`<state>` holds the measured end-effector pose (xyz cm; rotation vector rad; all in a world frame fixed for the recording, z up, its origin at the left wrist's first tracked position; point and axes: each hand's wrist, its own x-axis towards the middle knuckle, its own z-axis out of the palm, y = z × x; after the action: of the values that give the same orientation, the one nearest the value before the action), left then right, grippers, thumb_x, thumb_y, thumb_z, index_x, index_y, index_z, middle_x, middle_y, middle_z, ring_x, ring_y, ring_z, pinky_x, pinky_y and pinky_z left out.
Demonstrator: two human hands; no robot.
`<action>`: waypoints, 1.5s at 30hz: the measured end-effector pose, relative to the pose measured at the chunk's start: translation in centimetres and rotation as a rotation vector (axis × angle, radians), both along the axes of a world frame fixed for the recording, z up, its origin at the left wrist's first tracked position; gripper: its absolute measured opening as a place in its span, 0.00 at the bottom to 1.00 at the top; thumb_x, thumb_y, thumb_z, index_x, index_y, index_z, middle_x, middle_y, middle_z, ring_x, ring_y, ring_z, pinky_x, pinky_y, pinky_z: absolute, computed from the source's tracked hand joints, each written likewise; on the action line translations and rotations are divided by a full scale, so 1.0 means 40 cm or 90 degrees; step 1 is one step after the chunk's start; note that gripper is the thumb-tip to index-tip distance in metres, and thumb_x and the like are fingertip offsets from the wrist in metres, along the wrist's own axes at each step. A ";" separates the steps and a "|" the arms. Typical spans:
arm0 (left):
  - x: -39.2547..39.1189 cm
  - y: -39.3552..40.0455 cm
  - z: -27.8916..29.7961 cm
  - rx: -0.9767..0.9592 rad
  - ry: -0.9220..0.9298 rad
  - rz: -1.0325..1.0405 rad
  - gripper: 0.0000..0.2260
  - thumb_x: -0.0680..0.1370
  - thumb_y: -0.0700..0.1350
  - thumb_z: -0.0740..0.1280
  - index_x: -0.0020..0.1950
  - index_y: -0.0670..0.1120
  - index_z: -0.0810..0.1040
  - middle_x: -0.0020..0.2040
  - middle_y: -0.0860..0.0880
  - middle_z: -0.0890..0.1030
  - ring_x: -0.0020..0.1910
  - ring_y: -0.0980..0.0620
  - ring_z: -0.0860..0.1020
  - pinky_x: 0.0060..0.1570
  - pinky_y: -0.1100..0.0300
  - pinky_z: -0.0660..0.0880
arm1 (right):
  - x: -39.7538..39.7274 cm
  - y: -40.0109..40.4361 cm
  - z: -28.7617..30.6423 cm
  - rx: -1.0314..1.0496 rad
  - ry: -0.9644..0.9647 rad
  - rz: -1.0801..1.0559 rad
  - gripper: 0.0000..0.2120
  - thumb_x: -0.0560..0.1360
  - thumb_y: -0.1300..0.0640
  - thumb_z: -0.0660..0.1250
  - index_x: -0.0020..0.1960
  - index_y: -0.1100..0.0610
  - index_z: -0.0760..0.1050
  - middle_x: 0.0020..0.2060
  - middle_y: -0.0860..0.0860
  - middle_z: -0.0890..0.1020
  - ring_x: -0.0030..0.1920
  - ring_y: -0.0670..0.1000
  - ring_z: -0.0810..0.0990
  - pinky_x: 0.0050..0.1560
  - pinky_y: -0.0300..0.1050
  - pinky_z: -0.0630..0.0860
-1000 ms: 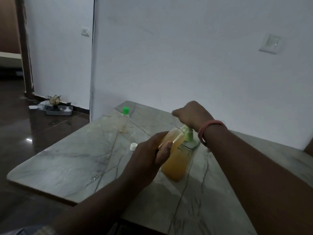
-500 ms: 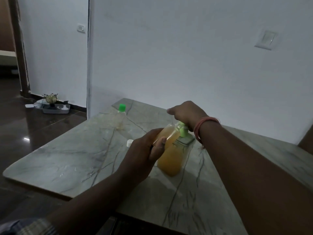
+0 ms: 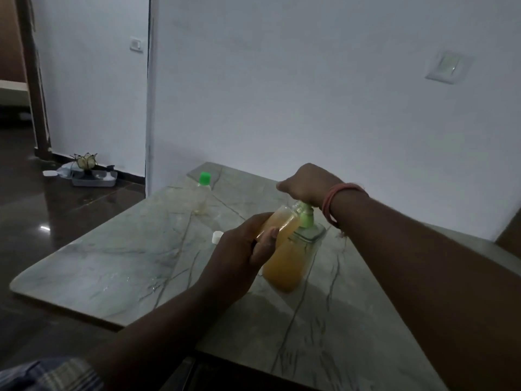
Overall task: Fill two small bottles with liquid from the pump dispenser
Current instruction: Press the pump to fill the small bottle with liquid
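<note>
A clear pump dispenser [image 3: 290,263] with orange liquid and a green pump neck stands mid-table. My right hand [image 3: 307,183] lies on top of its pump head, which the hand hides. My left hand [image 3: 239,253] grips a small open bottle [image 3: 280,225] of orange liquid, tilted with its mouth up against the pump. A second small bottle [image 3: 202,194] with a green cap stands farther back on the left. A small white cap [image 3: 217,237] lies on the table by my left hand.
The marble table [image 3: 112,266] has its left edge over a dark glossy floor. A white wall runs close behind it. A grey tray [image 3: 94,179] with small items sits on the floor at the far left.
Both hands, the small bottle and the dispenser keep the same arrangement; only the camera view has shifted a little.
</note>
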<state>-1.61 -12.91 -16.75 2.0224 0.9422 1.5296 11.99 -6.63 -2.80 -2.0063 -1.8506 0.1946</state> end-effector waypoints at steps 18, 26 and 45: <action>0.006 0.011 -0.008 0.009 -0.015 0.004 0.21 0.80 0.60 0.57 0.66 0.49 0.74 0.42 0.62 0.78 0.39 0.65 0.79 0.31 0.72 0.73 | 0.007 0.013 -0.022 0.038 0.040 -0.014 0.14 0.76 0.55 0.64 0.33 0.58 0.69 0.31 0.52 0.74 0.31 0.52 0.71 0.31 0.43 0.65; 0.004 0.005 -0.006 -0.006 -0.018 -0.003 0.22 0.80 0.59 0.57 0.67 0.48 0.75 0.42 0.64 0.76 0.38 0.68 0.78 0.31 0.74 0.71 | 0.013 0.014 -0.007 0.015 0.035 0.004 0.12 0.77 0.54 0.63 0.36 0.58 0.72 0.37 0.54 0.77 0.30 0.51 0.71 0.30 0.42 0.65; 0.002 -0.003 0.004 -0.002 -0.001 0.004 0.27 0.78 0.64 0.54 0.68 0.48 0.74 0.46 0.61 0.78 0.42 0.67 0.79 0.33 0.74 0.72 | 0.002 0.001 -0.004 0.026 -0.010 -0.029 0.15 0.80 0.55 0.60 0.35 0.56 0.67 0.36 0.53 0.75 0.37 0.53 0.74 0.38 0.43 0.70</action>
<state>-1.54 -13.04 -16.59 2.0180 0.9509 1.5317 12.06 -6.60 -2.96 -2.0257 -1.8022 0.1270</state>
